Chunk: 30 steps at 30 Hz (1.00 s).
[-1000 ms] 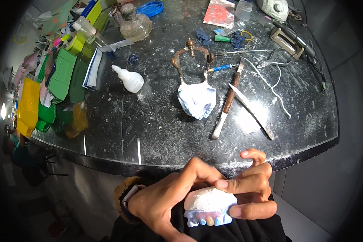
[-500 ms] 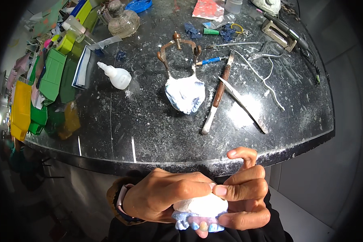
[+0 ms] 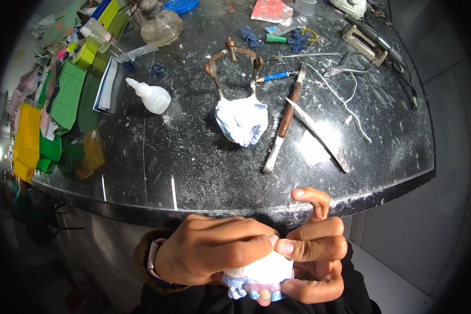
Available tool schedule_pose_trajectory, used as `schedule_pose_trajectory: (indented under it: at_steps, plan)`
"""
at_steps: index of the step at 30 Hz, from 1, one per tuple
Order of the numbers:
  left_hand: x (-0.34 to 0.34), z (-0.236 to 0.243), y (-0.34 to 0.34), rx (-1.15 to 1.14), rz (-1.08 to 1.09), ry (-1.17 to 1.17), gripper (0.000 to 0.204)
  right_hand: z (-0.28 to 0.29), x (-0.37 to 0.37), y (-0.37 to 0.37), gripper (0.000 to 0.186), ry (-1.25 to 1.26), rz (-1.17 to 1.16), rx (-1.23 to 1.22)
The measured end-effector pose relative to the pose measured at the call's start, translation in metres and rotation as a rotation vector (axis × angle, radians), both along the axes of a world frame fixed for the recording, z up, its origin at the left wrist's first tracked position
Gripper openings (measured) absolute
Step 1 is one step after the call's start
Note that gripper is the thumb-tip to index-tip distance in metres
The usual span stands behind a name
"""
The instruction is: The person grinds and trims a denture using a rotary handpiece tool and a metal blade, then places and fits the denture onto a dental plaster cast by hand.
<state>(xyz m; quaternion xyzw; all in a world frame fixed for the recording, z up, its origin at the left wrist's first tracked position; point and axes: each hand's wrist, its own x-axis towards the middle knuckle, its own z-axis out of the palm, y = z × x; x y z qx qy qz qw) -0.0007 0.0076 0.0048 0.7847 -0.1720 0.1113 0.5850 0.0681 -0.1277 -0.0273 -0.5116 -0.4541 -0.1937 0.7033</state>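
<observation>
— What have you got, low in the frame's centre?

— A white plaster dental cast (image 3: 261, 272) with blue teeth. My left hand (image 3: 209, 251) clamps over its top; my right hand (image 3: 314, 256) cups it, fingers curled, index raised.

— And above?

— A plaster-caked articulator (image 3: 240, 99) on the dusty black bench (image 3: 193, 172).

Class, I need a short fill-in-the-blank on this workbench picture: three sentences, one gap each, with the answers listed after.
1. The left hand and right hand together hold a white plaster ____ below the bench edge.
2. The squeeze bottle lying on the dark bench top is ____ in colour.
3. The wood-handled knife lies to the ____ of the metal frame with plaster.

Answers: cast; white; right
</observation>
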Motion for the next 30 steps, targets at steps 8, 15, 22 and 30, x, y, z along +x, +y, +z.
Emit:
schedule_pose_trajectory:
  at_steps: [8, 15, 22, 30]
  plan:
    - [-0.003, 0.002, 0.003, 0.269, 0.130, -0.087, 0.034, -0.009, -0.003, 0.008, 0.018, 0.049, -0.011, 0.062]
    - [-0.007, 0.018, 0.005, 0.425, 0.207, -0.123, 0.037, -0.007, -0.004, 0.004, 0.019, 0.065, 0.035, 0.024]
    - [-0.002, 0.031, 0.008, 0.503, 0.145, -0.077, 0.045, -0.005, -0.001, 0.007, 0.020, 0.076, 0.009, 0.021]
    - [0.001, 0.018, 0.012, 0.340, 0.214, -0.043, 0.049, -0.007, 0.021, 0.001, 0.020, 0.034, -0.006, -0.025]
